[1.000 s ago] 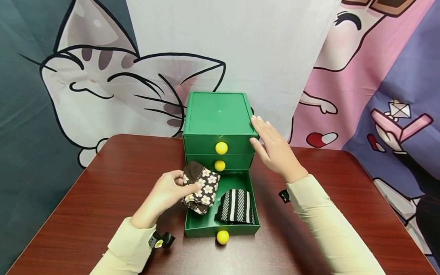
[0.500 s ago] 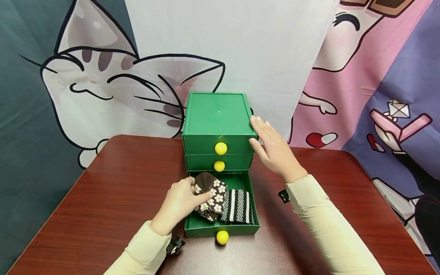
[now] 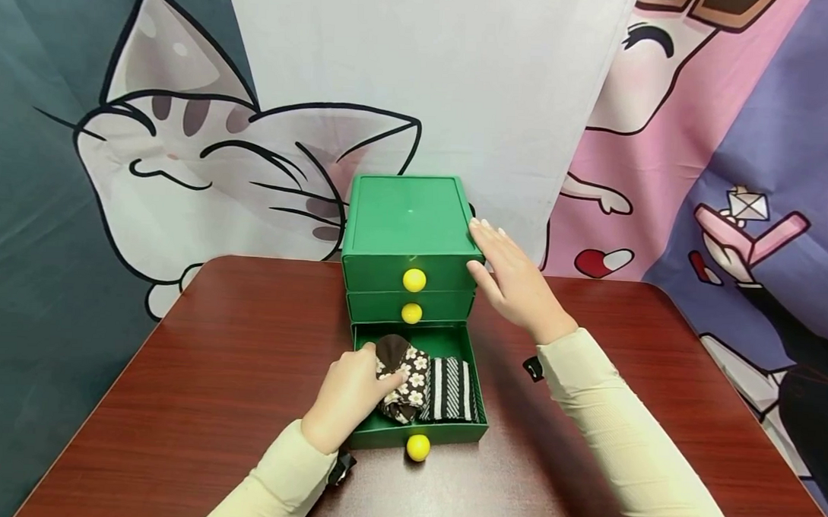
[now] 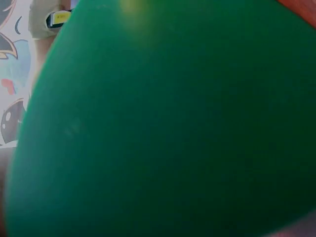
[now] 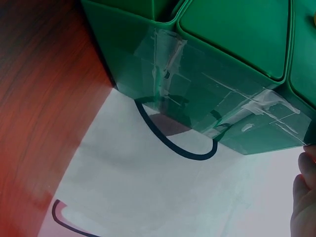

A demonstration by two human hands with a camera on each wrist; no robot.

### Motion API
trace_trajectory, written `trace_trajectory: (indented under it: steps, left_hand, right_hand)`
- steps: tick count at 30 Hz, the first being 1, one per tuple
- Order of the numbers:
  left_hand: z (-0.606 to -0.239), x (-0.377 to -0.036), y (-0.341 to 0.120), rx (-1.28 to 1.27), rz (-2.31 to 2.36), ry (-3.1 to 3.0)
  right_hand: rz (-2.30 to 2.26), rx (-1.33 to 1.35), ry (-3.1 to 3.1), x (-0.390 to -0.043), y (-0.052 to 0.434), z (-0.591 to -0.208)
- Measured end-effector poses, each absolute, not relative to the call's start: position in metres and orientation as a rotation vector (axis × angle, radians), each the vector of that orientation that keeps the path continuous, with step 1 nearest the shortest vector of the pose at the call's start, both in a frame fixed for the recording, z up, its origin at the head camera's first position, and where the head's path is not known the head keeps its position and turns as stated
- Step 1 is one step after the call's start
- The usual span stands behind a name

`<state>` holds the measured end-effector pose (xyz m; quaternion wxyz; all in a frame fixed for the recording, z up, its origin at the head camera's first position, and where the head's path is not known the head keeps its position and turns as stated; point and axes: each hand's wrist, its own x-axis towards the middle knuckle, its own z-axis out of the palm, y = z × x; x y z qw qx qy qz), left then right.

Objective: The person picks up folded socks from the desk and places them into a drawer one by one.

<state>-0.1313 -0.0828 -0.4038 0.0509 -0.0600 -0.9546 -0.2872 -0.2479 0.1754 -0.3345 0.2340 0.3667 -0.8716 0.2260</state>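
The left hand (image 3: 350, 397) reaches down into the pulled-out bottom drawer (image 3: 418, 432) of the green drawer chest (image 3: 408, 220), its fingers curled round the brown flowered sock bundle (image 3: 405, 372), which sits in the left half of that drawer with the thumb lying across its front. The forearm, in a cream sleeve, comes up from the lower edge of the head view and the wrist bends over the drawer's left wall. Just to the right of the flowered bundle, touching it, lies a black-and-white striped sock bundle (image 3: 452, 389) in the right half of the drawer. A yellow knob (image 3: 417, 447) sticks out of the drawer front; the two drawers above are pushed in. The left wrist view shows only blurred green plastic. Further right, the right hand (image 3: 516, 285) lies flat against the chest's upper right corner, fingers straight and together, thumb on the side wall, holding nothing. The chest stands on a dark red wooden table (image 3: 176, 402).
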Motion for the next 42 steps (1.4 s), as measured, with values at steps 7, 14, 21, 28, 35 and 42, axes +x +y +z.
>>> trace_trajectory:
  steps: [7,14,21,28,35,42]
  left_hand:
    - [-0.402,-0.125,-0.085,-0.219,-0.769,-2.799]
    - [-0.393,-0.116,-0.089,-0.271,-0.845,-2.695]
    - [-0.391,-0.089,-0.082,-0.412,-1.014,-2.524]
    - [-0.401,-0.056,-0.077,-0.548,-1.294,-2.541]
    - [-0.409,-0.048,-0.082,-0.617,-1.360,-2.797]
    - [-0.420,-0.051,-0.083,-0.608,-1.072,-2.979]
  right_hand:
    - [0.628,1.004,-2.397,-0.247,0.175,-0.335]
    - [0.629,0.998,-2.391,-0.247,0.176,-0.336]
    - [0.630,0.997,-2.393,-0.247,0.175,-0.337]
    - [0.630,0.999,-2.400,-0.248,0.174,-0.336]
    - [0.627,0.987,-2.406,-0.247,0.175,-0.333]
    - [0.615,1.000,-2.418,-0.246,0.175,-0.332]
